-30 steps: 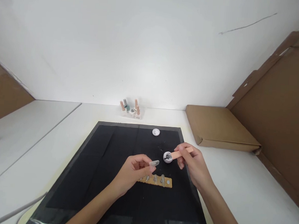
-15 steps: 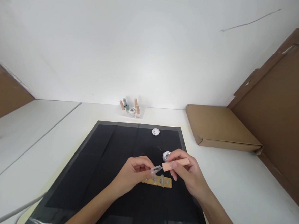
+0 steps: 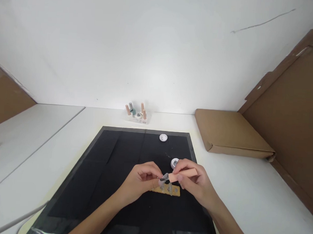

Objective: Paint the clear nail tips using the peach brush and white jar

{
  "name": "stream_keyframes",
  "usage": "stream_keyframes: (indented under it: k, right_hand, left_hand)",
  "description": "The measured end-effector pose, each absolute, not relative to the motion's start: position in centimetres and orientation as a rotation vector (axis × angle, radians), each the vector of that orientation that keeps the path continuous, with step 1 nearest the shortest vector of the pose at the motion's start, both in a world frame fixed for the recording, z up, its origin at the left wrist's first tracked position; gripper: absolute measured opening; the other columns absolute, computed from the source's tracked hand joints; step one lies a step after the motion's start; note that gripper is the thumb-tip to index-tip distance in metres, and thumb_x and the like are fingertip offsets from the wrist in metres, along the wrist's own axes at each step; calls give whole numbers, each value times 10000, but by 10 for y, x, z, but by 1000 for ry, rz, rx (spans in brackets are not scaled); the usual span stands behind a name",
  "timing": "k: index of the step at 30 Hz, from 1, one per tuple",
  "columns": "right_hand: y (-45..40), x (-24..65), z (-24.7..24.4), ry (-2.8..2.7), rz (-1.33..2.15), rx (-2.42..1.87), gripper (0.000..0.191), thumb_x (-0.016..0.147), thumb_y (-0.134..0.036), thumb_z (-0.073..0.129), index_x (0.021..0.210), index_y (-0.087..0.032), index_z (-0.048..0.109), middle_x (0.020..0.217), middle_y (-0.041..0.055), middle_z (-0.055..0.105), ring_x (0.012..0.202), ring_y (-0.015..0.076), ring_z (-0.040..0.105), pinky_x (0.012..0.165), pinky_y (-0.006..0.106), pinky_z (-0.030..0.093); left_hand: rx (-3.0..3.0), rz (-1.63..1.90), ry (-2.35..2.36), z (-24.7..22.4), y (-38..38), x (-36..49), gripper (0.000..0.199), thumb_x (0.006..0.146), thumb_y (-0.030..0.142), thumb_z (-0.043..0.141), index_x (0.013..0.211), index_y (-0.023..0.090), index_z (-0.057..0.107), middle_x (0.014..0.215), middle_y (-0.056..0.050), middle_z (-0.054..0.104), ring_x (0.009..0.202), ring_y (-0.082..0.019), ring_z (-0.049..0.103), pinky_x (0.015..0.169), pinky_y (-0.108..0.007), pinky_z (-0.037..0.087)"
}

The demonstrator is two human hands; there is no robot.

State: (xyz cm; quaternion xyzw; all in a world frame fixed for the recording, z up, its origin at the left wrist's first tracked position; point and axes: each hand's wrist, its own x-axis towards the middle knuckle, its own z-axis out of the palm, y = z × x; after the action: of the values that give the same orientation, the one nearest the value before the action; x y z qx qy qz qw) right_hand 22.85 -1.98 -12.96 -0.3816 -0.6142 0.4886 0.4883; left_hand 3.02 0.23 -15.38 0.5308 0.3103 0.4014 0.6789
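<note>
My left hand point(image 3: 145, 178) pinches a translucent false nail tip point(image 3: 164, 177) between thumb and fingers. In my right hand point(image 3: 192, 179) is a nail polish brush point(image 3: 186, 174) with a peach handle, its thin dark bristle end at the nail tip. Below both hands a yellow strip point(image 3: 176, 191) lies on the black mat point(image 3: 130, 203), with several clear nail tips standing on it; its left end is hidden by my left hand. Just behind my right fingers stands a small round white jar point(image 3: 174, 163), partly covered by them.
A white round lid point(image 3: 163, 138) rests near the mat's far edge. Behind the mat, a clear holder point(image 3: 137, 120) carries several polish bottles with peach and grey-green caps. A flat cardboard box point(image 3: 232, 132) lies to the right, beside a cardboard wall point(image 3: 294, 115).
My right hand has shifted slightly left and down with the brush. The nail tip in my left hand has turned, and the brush end now overlaps it further.
</note>
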Motion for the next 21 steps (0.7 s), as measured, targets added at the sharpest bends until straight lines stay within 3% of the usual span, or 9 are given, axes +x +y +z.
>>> stream_keyframes:
  k: [7, 15, 21]
  right_hand:
    - [-20, 232, -132, -1541, 1098, -910, 96, 860, -246, 605, 783, -216, 655, 674, -10, 571, 607, 119, 496, 555, 228, 388]
    - [-18, 231, -128, -1623, 1023, -805, 143, 863, -317, 618, 767, -219, 659, 667, -4, 593, 600, 128, 507, 581, 258, 404]
    - [-16, 231, -131, -1670, 972, -811, 103, 863, -192, 595, 786, -222, 657, 680, -3, 612, 601, 126, 507, 591, 265, 409]
  left_hand:
    - [1219, 897, 691, -153, 2, 30, 84, 707, 235, 812, 713, 164, 768, 736, 2, 562, 601, -83, 501, 549, -213, 386]
    - [1272, 886, 715, -156, 3, 28, 99, 732, 237, 788, 715, 153, 738, 759, 1, 543, 624, -86, 493, 567, -213, 375]
    - [1309, 880, 710, -157, 1, 29, 96, 745, 223, 768, 712, 149, 717, 756, 3, 529, 626, -88, 478, 568, -216, 365]
